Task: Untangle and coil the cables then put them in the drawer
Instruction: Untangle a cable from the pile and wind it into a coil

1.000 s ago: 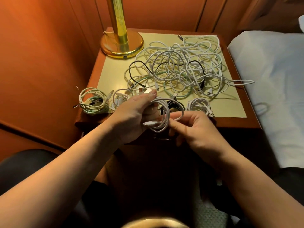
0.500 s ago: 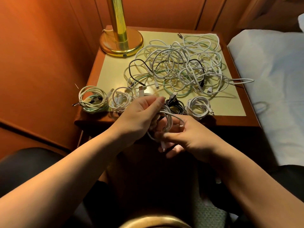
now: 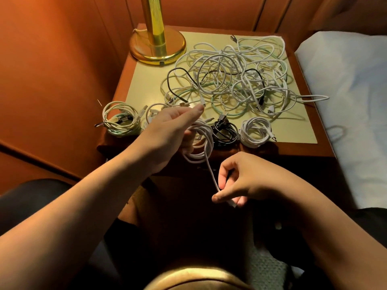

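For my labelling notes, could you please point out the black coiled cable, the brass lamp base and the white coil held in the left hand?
black coiled cable [image 3: 225, 133]: head view, on its wound loops.
brass lamp base [image 3: 142, 52]: head view, left rim.
white coil [image 3: 202, 141]: head view, right-hand strands.

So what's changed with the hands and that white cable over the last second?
The right hand pulled down and away from the coil, now pinching the free end of the white cable and drawing it taut. The left hand grips the coil as before. The tangled pile and the finished coils on the nightstand haven't moved.
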Demonstrator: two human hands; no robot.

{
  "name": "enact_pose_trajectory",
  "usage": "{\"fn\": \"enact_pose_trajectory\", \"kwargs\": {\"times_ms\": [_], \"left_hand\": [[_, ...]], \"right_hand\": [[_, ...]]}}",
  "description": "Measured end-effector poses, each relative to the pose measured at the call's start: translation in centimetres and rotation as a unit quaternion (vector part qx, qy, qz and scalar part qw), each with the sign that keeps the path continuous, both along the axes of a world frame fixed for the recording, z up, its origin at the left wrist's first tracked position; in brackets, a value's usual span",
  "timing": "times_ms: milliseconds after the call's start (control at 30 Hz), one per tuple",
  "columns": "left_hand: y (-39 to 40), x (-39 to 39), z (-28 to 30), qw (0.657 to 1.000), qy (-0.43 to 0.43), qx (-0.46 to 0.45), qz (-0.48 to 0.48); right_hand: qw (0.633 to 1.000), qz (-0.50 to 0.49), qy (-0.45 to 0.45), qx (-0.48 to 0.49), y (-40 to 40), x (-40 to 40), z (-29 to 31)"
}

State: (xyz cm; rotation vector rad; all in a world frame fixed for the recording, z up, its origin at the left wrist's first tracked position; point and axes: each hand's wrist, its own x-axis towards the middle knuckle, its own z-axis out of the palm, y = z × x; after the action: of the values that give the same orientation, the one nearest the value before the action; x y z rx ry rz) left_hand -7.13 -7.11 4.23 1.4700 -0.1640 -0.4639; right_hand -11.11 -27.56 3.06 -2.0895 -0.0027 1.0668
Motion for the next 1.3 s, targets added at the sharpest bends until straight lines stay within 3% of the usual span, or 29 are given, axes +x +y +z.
{"fn": "enact_pose_trajectory", "kwargs": {"times_ms": [100, 333, 467, 667, 833, 933, 1033, 1200, 1300], "left_hand": [[0.2, 0.2, 0.3, 0.999, 0.027, -0.015, -0.024], [0.8, 0.6, 0.2, 0.994, -0.021, 0.025, -0.107], [1.1, 0.6, 0.5, 0.992, -0.032, 0.03, -0.116], [1.8, 0.4, 1.3, 0.996, -0.003, -0.002, -0.085], [1.3, -0.9, 1.3, 0.994, 0.018, -0.014, -0.103], [0.2, -2.0, 1.3, 0.994, 0.034, -0.01, -0.104], [-0.3, -2.5, 1.1, 0.995, 0.039, 0.006, -0.095], [-0.9, -3.3, 1.3, 0.991, 0.085, 0.019, -0.097], [-1.6, -3.5, 1.5, 0.981, 0.18, 0.014, -0.073]], "right_hand": [[1.0, 0.011, 0.011, -0.01, -0.3, 0.1, 0.0], [0.995, 0.072, 0.042, -0.061, -0.4, 0.0, -0.6], [0.994, 0.085, 0.006, -0.062, -0.4, -0.1, -1.1], [0.992, 0.056, -0.056, 0.098, -0.6, -1.2, 0.0], [0.969, -0.05, -0.118, 0.212, -0.8, -1.8, 1.1], [0.909, -0.206, -0.036, 0.36, 0.3, -2.1, 1.1], [0.872, -0.243, 0.043, 0.422, 1.0, -2.8, 1.2], [0.878, -0.215, 0.135, 0.405, 1.4, -3.0, 1.7], [0.895, -0.208, 0.149, 0.367, 1.1, -2.4, 2.2]]}}
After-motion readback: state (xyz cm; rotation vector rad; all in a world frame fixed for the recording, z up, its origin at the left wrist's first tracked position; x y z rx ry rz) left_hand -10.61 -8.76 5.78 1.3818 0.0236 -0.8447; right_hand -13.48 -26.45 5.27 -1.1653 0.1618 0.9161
